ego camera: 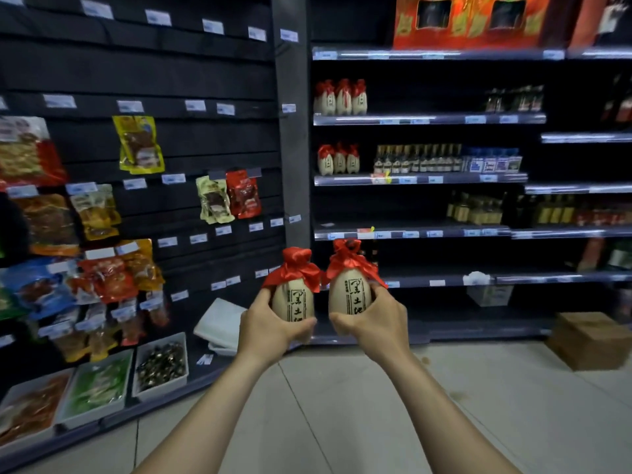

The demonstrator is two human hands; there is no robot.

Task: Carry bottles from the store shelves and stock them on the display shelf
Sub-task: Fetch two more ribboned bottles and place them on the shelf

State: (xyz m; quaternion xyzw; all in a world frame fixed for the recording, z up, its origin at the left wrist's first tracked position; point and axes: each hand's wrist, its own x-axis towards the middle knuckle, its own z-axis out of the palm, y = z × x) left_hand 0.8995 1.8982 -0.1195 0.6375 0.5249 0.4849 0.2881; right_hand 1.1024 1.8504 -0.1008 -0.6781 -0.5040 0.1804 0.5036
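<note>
Store aisle, dark shelving (410,181) ahead — matching red-capped jars sitting on two upper tiers. Left hand (270,328) is gripping one jar (294,295), right hand (372,319) gripping another (350,290), mid-carry, both upright. Next move likely calling for raising and setting them beside the matches. Floor bins (160,366) are holding loose snacks.

Single head-worn wide-angle camera, aimed forward and a bit down into a store aisle corner.
Left hand (270,331) gripping left bottle (294,301) and right hand (374,325) gripping right bottle (350,292) sit mid-frame, nearest the lens, seen from behind and above. Display shelf (420,180) faces the camera right of centre, farther back; pegboard wall (171,73) runs off obliquely on the left; floor (342,405) fills the bottom. Edges bend and blur.
</note>
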